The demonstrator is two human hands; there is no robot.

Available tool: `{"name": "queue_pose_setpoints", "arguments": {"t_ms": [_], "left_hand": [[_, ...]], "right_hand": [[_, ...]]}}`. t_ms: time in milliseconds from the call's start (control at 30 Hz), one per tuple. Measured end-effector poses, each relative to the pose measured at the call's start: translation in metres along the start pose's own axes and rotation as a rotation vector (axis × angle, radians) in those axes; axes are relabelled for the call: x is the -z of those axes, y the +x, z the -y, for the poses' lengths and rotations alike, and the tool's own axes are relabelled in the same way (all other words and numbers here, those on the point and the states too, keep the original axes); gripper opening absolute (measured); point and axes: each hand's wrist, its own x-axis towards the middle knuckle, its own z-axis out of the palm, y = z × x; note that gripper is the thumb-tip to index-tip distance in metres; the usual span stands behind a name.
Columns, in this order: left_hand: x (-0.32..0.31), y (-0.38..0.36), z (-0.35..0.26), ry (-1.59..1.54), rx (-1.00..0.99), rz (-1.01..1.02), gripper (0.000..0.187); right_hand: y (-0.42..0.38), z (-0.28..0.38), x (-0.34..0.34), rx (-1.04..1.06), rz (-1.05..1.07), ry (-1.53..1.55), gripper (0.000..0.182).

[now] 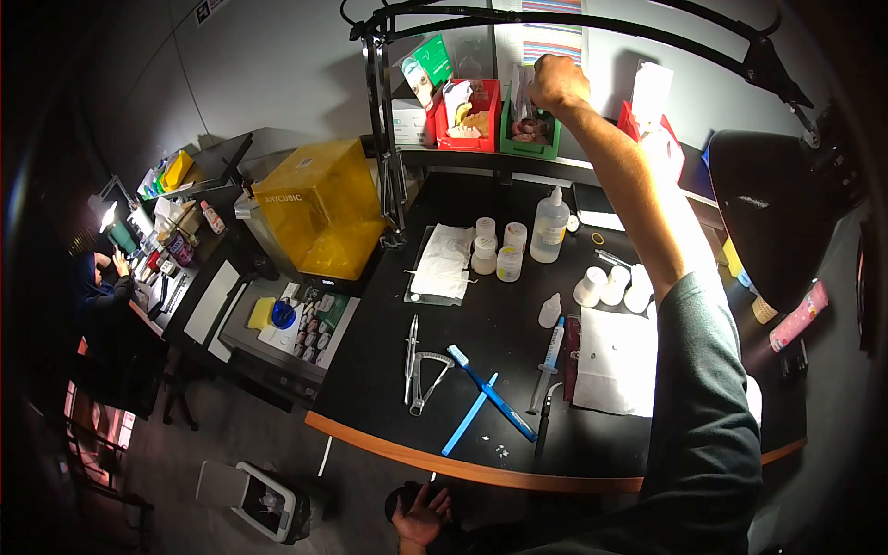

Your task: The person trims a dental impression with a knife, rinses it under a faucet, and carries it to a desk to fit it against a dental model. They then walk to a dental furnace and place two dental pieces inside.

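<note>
My right hand [555, 83] is raised to the shelf at the back, its fingers closed on a clear plastic bag [524, 97] that sticks out of the green bin [531, 139]. A red bin [467, 116] with more bags stands just left of it. My left hand [423, 513] hangs low below the table's front edge, palm up, fingers apart, holding nothing.
On the black table [481, 333] lie a blue toothbrush [490, 388], tweezers [411, 356], a syringe [548, 363], white jars [498, 250], a clear bottle [549, 225] and white tissues [615, 361]. A yellow printer cover [319, 208] stands left; a black lamp [777, 213] hangs right. Another person [106, 291] sits far left.
</note>
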Motion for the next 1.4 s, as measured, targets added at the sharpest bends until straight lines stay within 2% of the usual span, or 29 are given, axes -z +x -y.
{"name": "queue_pose_setpoints", "arguments": {"t_ms": [67,167,400,533,733,967,1033,1067,1167,1233,1267,1300,1367,1400], "left_hand": [[0.004,0.002,0.000,-0.010,0.007,0.020,0.084],[0.011,0.004,-0.001,-0.015,0.017,0.044,0.083],[0.014,0.001,-0.002,-0.046,0.013,0.059,0.084],[0.012,0.001,-0.002,-0.003,0.011,0.039,0.083],[0.009,-0.002,-0.002,0.002,-0.003,0.031,0.083],[0.009,-0.001,-0.001,-0.019,-0.001,0.074,0.083],[0.008,-0.004,0.001,0.012,-0.026,0.085,0.081],[0.012,-0.003,0.000,-0.008,-0.026,0.091,0.080],[0.016,-0.006,-0.001,-0.045,-0.013,0.189,0.076],[0.009,-0.010,-0.001,-0.035,-0.006,0.172,0.069],[0.006,-0.012,0.001,-0.029,0.000,0.162,0.066],[0.015,-0.006,0.003,0.098,-0.028,0.106,0.060],[0.036,0.009,0.007,0.358,-0.080,-0.011,0.049],[0.008,0.000,0.016,0.489,-0.095,-0.222,0.029]], "right_hand": [[-0.005,0.000,-0.007,0.042,-0.052,-0.015,0.022],[-0.012,0.001,-0.015,0.155,-0.001,-0.141,0.024],[-0.024,0.006,-0.010,0.117,0.091,-0.082,0.021],[-0.028,0.006,-0.005,0.151,0.086,-0.100,0.028],[-0.035,0.009,0.001,0.157,0.221,-0.128,0.030],[-0.041,0.011,-0.013,0.170,0.228,-0.123,0.029],[-0.049,0.012,0.003,0.166,0.225,-0.097,0.026],[-0.053,0.010,0.016,0.168,0.305,-0.072,0.025],[-0.082,-0.002,0.018,0.278,0.177,0.053,0.022],[-0.147,0.014,0.062,0.346,0.393,0.118,0.027],[-0.185,0.011,0.082,0.362,0.569,0.373,0.027],[-0.219,0.003,0.081,0.455,0.704,0.460,0.023],[-0.300,-0.006,0.100,0.527,1.091,0.736,0.025],[-0.338,-0.013,0.106,0.520,1.296,0.850,0.026]]}}
